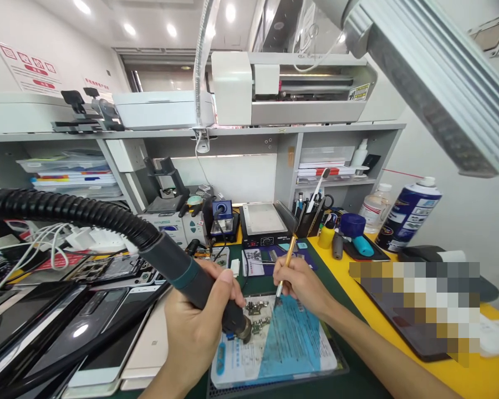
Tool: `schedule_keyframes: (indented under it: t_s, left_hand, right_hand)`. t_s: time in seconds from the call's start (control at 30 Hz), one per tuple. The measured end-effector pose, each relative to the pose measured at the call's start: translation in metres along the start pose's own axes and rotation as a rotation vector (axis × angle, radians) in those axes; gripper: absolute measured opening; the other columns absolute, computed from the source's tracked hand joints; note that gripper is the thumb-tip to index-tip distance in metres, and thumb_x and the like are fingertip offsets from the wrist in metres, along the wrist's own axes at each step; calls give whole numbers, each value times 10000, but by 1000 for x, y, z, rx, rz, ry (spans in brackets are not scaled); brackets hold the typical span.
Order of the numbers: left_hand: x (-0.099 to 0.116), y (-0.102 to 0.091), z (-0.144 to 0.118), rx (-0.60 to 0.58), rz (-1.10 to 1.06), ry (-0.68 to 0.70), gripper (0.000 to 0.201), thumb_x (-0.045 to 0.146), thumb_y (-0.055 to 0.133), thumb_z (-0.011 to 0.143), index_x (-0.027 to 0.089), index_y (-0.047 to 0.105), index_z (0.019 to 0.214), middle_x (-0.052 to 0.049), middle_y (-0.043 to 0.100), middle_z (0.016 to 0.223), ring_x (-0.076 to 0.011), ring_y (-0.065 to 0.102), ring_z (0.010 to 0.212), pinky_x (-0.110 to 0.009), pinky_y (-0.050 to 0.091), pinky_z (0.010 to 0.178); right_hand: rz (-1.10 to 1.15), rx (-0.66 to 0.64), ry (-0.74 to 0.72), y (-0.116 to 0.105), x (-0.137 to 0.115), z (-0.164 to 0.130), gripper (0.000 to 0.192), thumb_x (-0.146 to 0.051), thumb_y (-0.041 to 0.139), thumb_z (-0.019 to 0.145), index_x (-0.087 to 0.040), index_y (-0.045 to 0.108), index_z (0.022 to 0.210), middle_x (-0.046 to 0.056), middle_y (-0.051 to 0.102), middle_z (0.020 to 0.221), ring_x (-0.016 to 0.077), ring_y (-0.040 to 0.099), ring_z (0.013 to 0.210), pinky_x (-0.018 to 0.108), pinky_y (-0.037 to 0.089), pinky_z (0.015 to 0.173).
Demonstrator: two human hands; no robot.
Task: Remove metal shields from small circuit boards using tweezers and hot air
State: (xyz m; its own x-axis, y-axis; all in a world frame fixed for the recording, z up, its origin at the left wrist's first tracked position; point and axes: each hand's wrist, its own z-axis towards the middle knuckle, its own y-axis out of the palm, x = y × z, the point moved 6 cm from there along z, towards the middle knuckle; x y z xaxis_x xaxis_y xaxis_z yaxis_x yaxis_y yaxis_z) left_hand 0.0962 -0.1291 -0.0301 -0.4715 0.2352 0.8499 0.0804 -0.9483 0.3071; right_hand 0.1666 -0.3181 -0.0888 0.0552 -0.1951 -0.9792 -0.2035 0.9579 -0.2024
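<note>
My left hand [195, 327] is wrapped round the dark handle of a hot air gun [178, 271], its metal nozzle pointing down over the work surface. Close beside the nozzle lie small circuit board pieces [258, 316] on a blue and white printed mat [291, 338]. In my right hand [301, 282] is a slim gold pen-like tool [290, 254], pinched between thumb and fingers. Its silver lower end slants down to a dark tip over the mat, right of the boards. I cannot tell whether that tip touches the mat, or its exact kind.
Phones and screens [103, 327] lie at left under a black cable. A heating plate [265, 219], a soldering iron stand [222, 219] and a tool holder [311, 219] stand behind. Bottles and a spray can [410, 213] are at right. A metal lamp arm [436, 83] hangs overhead.
</note>
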Motion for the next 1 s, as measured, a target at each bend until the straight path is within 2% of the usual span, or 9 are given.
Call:
schedule_keyframes:
  t_s: [0.17,0.4,0.63,0.77,1.0]
  left_hand:
    - [2,-2,0,16,1,6,180,269,703,904,213,566,801,57,583,626,-162,630,549,-320,538,557]
    - [0,-4,3,-49,47,47,185,276,664,943,214,560,803,55,589,635,-165,646,546,-317,554,542]
    - [-4,-3,5,-49,66,13,192,310,670,941,215,546,829,59,595,612,-162,635,541,-307,546,542]
    - [-6,2,8,-109,59,-3,210,324,662,948,214,526,831,59,590,603,-159,627,531,-307,540,543]
    - [6,6,24,-78,40,-1,232,330,674,933,209,507,828,64,565,569,-149,600,487,-291,511,506]
  right_hand:
    - [-4,8,6,0,-1,0,163,-311,518,678,-181,531,581,-20,481,516,109,469,465,236,234,439]
    - [-14,10,2,1,0,0,163,-306,513,680,-180,542,580,-23,467,482,112,466,461,236,242,440]
    - [-17,12,1,1,2,0,157,-304,517,679,-181,546,585,-24,466,468,113,457,457,236,242,442]
    - [-17,11,1,1,1,0,156,-310,524,687,-184,540,597,-19,486,489,117,471,473,233,246,443]
    - [-31,11,4,1,-3,-1,158,-318,528,675,-188,534,586,-22,472,460,111,430,450,236,236,440]
